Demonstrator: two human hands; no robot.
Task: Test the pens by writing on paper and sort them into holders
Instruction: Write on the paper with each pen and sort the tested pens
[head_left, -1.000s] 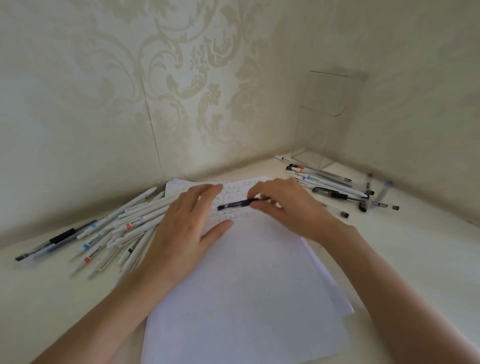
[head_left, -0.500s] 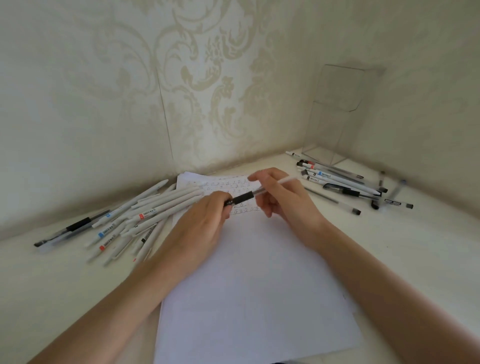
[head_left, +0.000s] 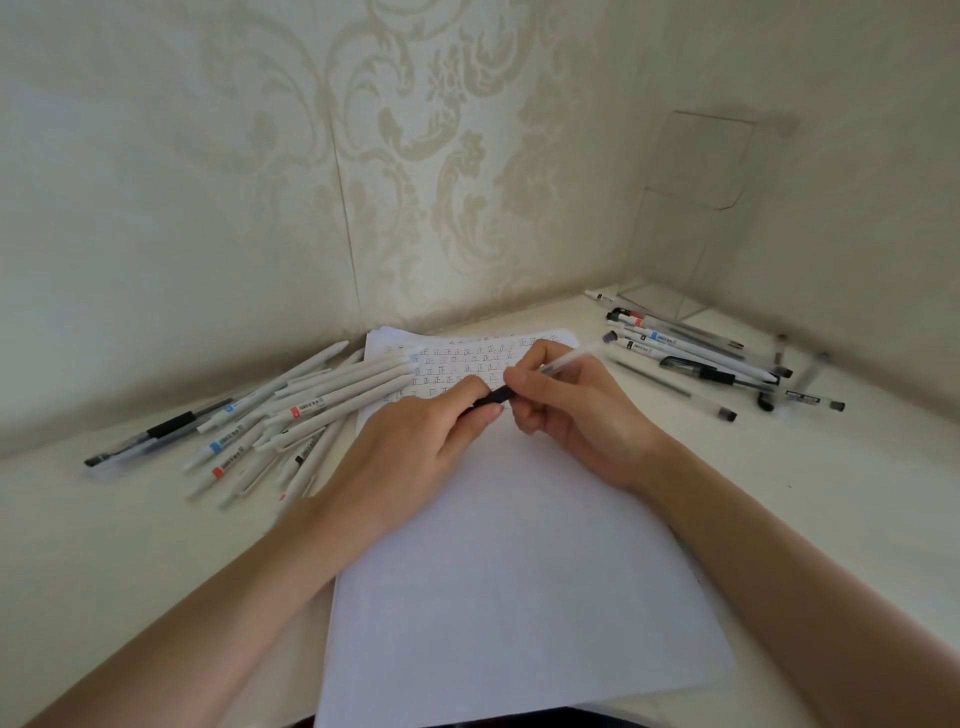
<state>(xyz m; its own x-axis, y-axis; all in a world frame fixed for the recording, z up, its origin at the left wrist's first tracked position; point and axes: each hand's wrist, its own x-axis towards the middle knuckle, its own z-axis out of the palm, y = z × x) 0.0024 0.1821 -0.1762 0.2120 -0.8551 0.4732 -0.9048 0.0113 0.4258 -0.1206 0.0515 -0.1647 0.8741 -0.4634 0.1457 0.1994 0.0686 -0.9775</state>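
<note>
Rows of 正 (head_left: 457, 364) scribbled across the top of the paper (head_left: 519, 597). Pen (head_left: 571, 357) held just over them, black end pinched by fingers of the left hand (head_left: 410, 452), clear barrel gripped in right hand (head_left: 582, 421) fingers. Left one flat on the paper a second ago.

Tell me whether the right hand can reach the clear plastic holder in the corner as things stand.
Probably yes. The right hand grips a clear, black-gripped pen, but nothing upright stands between it and the clear plastic holder; the loose pens lie flat before it.
</note>
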